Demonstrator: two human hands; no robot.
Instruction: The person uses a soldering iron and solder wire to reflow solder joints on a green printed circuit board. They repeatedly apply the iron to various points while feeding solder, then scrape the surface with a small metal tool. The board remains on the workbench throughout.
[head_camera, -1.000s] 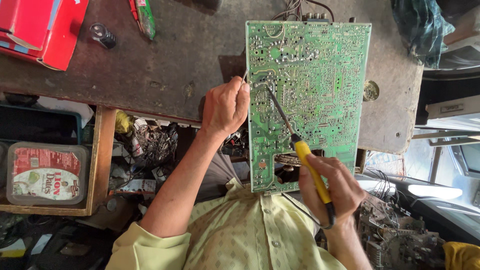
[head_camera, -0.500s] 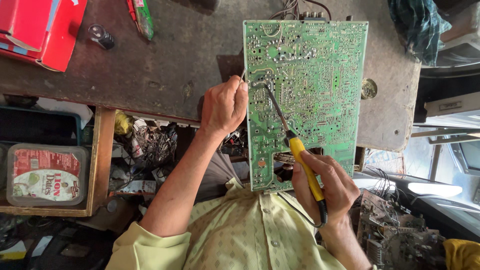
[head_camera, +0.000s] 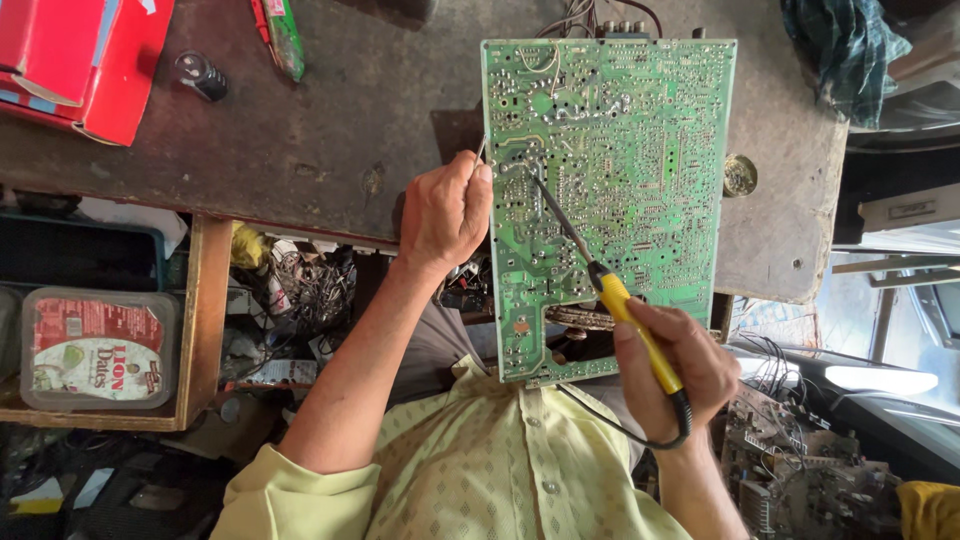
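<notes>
A large green circuit board (head_camera: 625, 170) lay solder-side up on the dark, worn tabletop (head_camera: 300, 140), its near edge hanging out over the person's lap. The right hand (head_camera: 675, 365) was wrapped in a closed grip around the yellow handle of a soldering iron (head_camera: 620, 300), whose thin dark shaft slanted up and to the left across the board so that the tip rested on the solder joints near the board's left side. A black cord looped from the handle's end under that hand. The left hand (head_camera: 445, 210) sat at the board's left edge, fingers pinched shut on a thin strand of solder wire (head_camera: 481, 148) that poked up just past the fingertips, close to the board's edge and a little way from the iron's tip.

Off to the far left, a red box (head_camera: 80, 55) sat at the tabletop's corner, with a small black cylinder (head_camera: 200, 75) beside it and a red and green tool handle (head_camera: 282, 35) farther along. A small round metal piece (head_camera: 740, 175) lay just right of the board. A dark crumpled cloth (head_camera: 845, 45) sat at the far right corner. Below the tabletop on the left, a wooden shelf held a clear plastic tub (head_camera: 95, 348) with a red label, and a tangle of wires (head_camera: 310, 285) filled the space next to it.
</notes>
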